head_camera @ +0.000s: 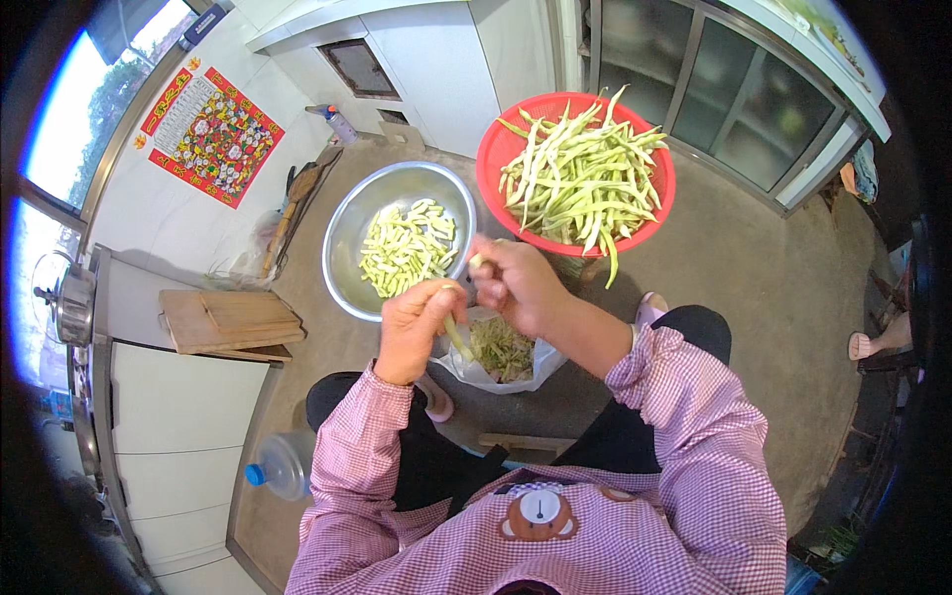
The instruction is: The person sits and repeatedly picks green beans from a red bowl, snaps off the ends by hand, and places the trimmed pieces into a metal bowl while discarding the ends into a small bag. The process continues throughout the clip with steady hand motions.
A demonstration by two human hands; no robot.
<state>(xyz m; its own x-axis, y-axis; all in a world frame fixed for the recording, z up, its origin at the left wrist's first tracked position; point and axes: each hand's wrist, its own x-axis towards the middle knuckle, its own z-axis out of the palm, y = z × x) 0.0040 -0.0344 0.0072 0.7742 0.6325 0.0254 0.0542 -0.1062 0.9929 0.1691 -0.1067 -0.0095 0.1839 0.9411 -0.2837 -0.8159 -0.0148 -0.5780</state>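
My left hand (pixel 413 327) grips a green bean pod (pixel 457 339), whose lower end hangs down past my fingers. Close beside it, my right hand (pixel 524 286) pinches a short piece of bean (pixel 477 260); its fingers are a little blurred. Both hands are at the near right rim of a metal basin (pixel 343 256) that holds many short bean pieces (pixel 409 245). Beyond my right hand, a red plastic colander (pixel 491 160) is heaped with long whole green beans (pixel 584 175). Below my hands sits a white plastic bag (pixel 550 364) with bean trimmings (pixel 502 348) inside.
Wooden cutting boards (pixel 230 320) lean at the left by a white cabinet (pixel 186 401). A clear water jug (pixel 286 465) lies on the floor near my left leg. At the upper right stands a glass-door cabinet (pixel 755 111). Another person's foot (pixel 863 346) shows at far right.
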